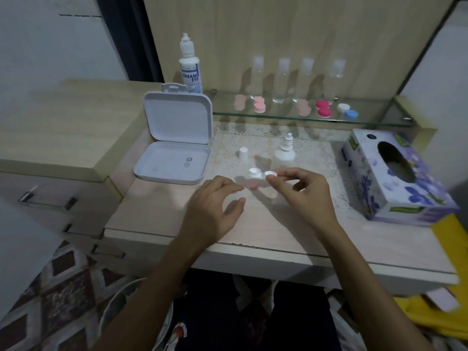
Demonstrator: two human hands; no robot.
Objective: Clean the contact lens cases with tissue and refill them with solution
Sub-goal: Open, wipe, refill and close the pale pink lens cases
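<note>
Contact lens case (254, 177): on the desk at centre, between the two hands; a white well stands uncapped at the far side and a pink part lies at the near side; blur hides finer detail.
Storage box (174, 140): white, lid raised, at far left of the desk; two small rings lie in its tray.
Large solution bottle (190, 69): upright behind the box, cap on.
Loose bottle cap (243, 152): white, standing alone left of the small bottle.
Left hand (215, 201): hovers just left of the case, fingers spread and lightly bent, holding nothing; fingertips near the pink part, contact cannot be confirmed.
Small dropper bottle (285, 153): upright just behind the case, nozzle bare.
White lid (271, 175): pinched between thumb and forefinger of the right hand, just right of the open well and clear of it.
Right hand (301, 196): closed in a fine pinch on the lid, remaining fingers curled.
Shelf stock (324, 108): spare cases in pink, red, white and blue on the glass shelf, clear bottles behind.
Tissue box (395, 176): at far right, well apart from the case; no tissue is in either hand.
Step in hand (judgement): uncapping the case ahead of wiping.
Recommended practice (judgement): set the lid down with its inner face up, away from the desk edge; steady the case base with the left hand so it does not skid; take a tissue before handling the well.
</note>
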